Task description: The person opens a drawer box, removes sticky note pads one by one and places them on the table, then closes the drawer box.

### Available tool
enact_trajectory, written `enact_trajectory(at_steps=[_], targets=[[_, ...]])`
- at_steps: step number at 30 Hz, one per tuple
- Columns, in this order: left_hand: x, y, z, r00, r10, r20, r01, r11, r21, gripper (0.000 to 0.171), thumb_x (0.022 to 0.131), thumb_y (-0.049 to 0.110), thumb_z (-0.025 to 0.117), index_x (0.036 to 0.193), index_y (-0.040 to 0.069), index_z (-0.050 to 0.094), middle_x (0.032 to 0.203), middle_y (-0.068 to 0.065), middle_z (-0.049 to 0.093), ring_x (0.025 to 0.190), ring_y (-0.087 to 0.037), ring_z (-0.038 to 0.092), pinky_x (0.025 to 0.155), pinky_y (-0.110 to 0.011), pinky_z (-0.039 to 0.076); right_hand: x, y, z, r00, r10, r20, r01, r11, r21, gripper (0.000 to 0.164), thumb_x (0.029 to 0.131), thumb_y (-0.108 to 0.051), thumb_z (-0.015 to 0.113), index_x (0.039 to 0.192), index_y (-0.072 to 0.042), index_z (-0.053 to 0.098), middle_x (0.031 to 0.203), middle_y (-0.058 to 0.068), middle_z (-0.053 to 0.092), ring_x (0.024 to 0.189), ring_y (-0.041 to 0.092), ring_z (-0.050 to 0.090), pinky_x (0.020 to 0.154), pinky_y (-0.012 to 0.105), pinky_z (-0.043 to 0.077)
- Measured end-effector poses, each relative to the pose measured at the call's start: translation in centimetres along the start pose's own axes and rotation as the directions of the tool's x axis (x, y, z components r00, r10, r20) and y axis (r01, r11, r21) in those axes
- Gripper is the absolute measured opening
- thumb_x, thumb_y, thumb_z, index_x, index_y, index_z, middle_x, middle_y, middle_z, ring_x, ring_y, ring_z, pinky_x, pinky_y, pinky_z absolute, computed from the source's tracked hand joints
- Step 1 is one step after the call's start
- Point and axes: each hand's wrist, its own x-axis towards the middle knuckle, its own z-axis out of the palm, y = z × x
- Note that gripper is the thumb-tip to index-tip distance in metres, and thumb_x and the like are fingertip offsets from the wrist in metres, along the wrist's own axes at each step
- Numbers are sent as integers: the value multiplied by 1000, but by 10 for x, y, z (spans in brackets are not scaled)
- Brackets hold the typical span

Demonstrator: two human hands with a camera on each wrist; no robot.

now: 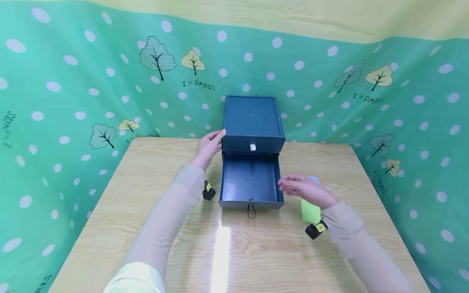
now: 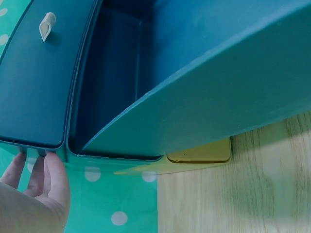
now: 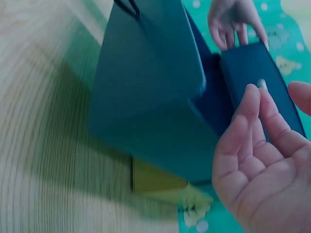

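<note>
A dark blue drawer box (image 1: pixel 253 116) stands at the back of the table, its upper drawer front (image 2: pixel 36 87) closed and bearing a white tab (image 1: pixel 253 147). Below it, the lower drawer (image 1: pixel 249 179) is pulled far out, with a black cord loop (image 1: pixel 251 211) on its front. My left hand (image 1: pixel 209 147) touches the left side of the upper part with its fingertips. Just beside the right wall of the lower drawer is my right hand (image 1: pixel 302 188). Its fingers (image 3: pixel 250 104) are loosely bent and hold nothing.
Green paper (image 1: pixel 310 211) and pale blue paper (image 1: pixel 313 179) lie on the table (image 1: pixel 154 195) by the right forearm, partly hidden. Beneath the drawer shows a yellow part (image 2: pixel 204 151). A dotted green curtain (image 1: pixel 121 73) hangs behind and at both sides.
</note>
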Motion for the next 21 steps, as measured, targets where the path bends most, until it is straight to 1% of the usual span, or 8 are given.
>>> enact_trajectory(at_steps=[4, 7, 10, 13, 15, 18, 19, 21], targets=[[1, 3, 1, 1000, 5, 0, -5, 1000, 5, 55, 92, 37, 61, 137, 8, 50, 142, -8, 48, 126, -24, 50, 104, -35, 45, 1, -3, 13, 994, -24, 102, 25, 1000, -5, 34, 99, -20, 48, 113, 11, 50, 96, 7, 61, 86, 19, 60, 82, 27, 54], [1, 5, 0, 1000, 7, -4, -7, 1000, 9, 55, 92, 38, 61, 137, 8, 50, 142, -9, 48, 126, -24, 50, 104, -34, 45, -1, -3, 22, 975, -42, 218, 47, 999, -17, 33, 100, -22, 47, 114, 7, 52, 100, 10, 63, 90, 22, 62, 83, 31, 55], [0, 7, -1, 1000, 1, -8, -1, 1000, 10, 54, 93, 36, 60, 137, 8, 50, 142, -9, 48, 126, -24, 50, 104, -34, 45, -5, -1, 29, 935, -49, 351, 66, 997, -35, 31, 101, -21, 45, 117, 4, 53, 103, 12, 64, 92, 20, 64, 85, 36, 56], [1, 8, -2, 1000, 14, -16, -14, 1000, 8, 54, 93, 37, 60, 137, 7, 50, 141, -9, 49, 126, -24, 50, 104, -34, 46, -8, 4, 34, 889, -38, 457, 75, 995, -62, 35, 102, -21, 43, 120, 8, 52, 108, 22, 62, 95, 19, 65, 88, 42, 55], [1, 7, -3, 999, 29, -17, -29, 1000, 6, 54, 92, 37, 60, 136, 7, 50, 141, -10, 49, 125, -24, 50, 104, -34, 46, -9, 10, 37, 868, -13, 497, 63, 994, -85, 40, 102, -23, 43, 121, 11, 51, 111, 28, 60, 99, 23, 64, 91, 41, 54], [1, 3, -3, 1000, 27, -9, -27, 1000, 5, 54, 92, 38, 60, 136, 7, 51, 141, -9, 49, 126, -24, 50, 104, -34, 45, -10, 24, 42, 848, 53, 528, 7, 994, -110, 43, 101, -25, 43, 122, 11, 52, 116, 34, 56, 107, 35, 61, 94, 36, 52], [0, 2, -3, 1000, 22, -3, -22, 1000, 6, 54, 92, 38, 60, 136, 7, 51, 141, -9, 48, 126, -24, 50, 104, -34, 45, -11, 30, 43, 845, 73, 530, -15, 993, -113, 43, 102, -26, 43, 123, 11, 52, 117, 34, 56, 109, 38, 59, 95, 35, 52], [-1, -2, -2, 1000, 11, 7, -11, 1000, 7, 54, 92, 38, 60, 136, 7, 51, 141, -9, 49, 126, -23, 49, 105, -34, 45, -11, 41, 48, 844, 95, 528, -55, 994, -92, 44, 102, -25, 43, 124, 12, 51, 119, 34, 56, 111, 41, 57, 97, 39, 51]])
